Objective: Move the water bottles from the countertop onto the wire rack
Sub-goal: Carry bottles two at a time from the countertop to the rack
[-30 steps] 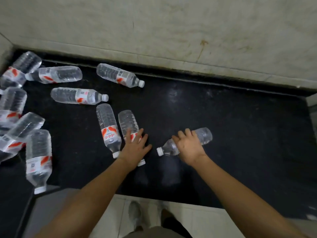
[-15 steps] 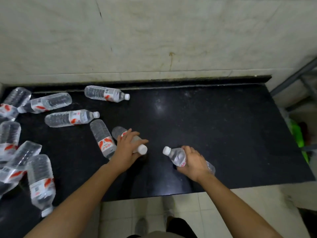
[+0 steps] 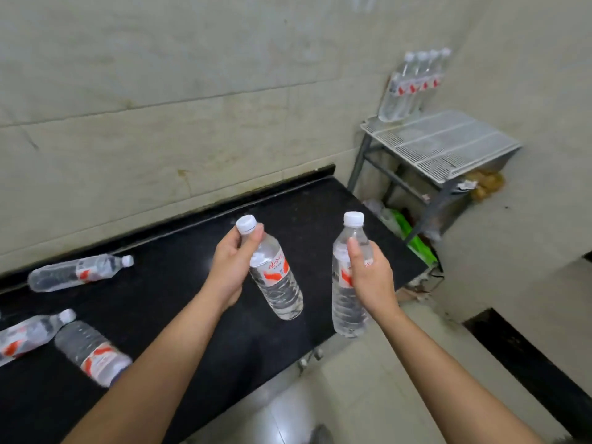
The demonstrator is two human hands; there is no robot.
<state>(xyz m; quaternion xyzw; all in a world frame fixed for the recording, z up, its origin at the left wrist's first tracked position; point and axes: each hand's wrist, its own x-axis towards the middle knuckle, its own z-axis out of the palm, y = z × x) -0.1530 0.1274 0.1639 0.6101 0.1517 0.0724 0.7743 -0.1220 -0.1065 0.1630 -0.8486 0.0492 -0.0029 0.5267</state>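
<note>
Both hands have risen from the polished black stone surface (image 3: 179, 283) since the earlier frames. Each has brought its bottle up with it, and the camera has swung right, bringing the rack into sight.

Head view: the left hand (image 3: 232, 267) grips a clear plastic water bottle with a white cap and red-and-white label (image 3: 278, 283) near the neck, thumb up beside the cap. This bottle is tilted, its base leaning down and to the right, in the air above the surface. The right hand (image 3: 371, 277) grips a second clear capped water bottle (image 3: 346, 306) round its upper body, thumb across the front. It is nearly upright, cap on top, over the surface's front right edge. The two held bottles are apart.

Three more bottles lie on their sides at the left of the surface. One back bottle (image 3: 77, 274) is near the wall, cap pointing right. Nearer the front edge are a far-left bottle (image 3: 32, 334) and a blurred bottle (image 3: 93, 354) just beside the left forearm.

Beyond the surface's right end stands a white wire rack on a grey metal frame (image 3: 442, 145). A row of four upright bottles (image 3: 413, 84) stands at its back left corner against the pale wall. A green package (image 3: 416, 241) lies below the rack.
</note>
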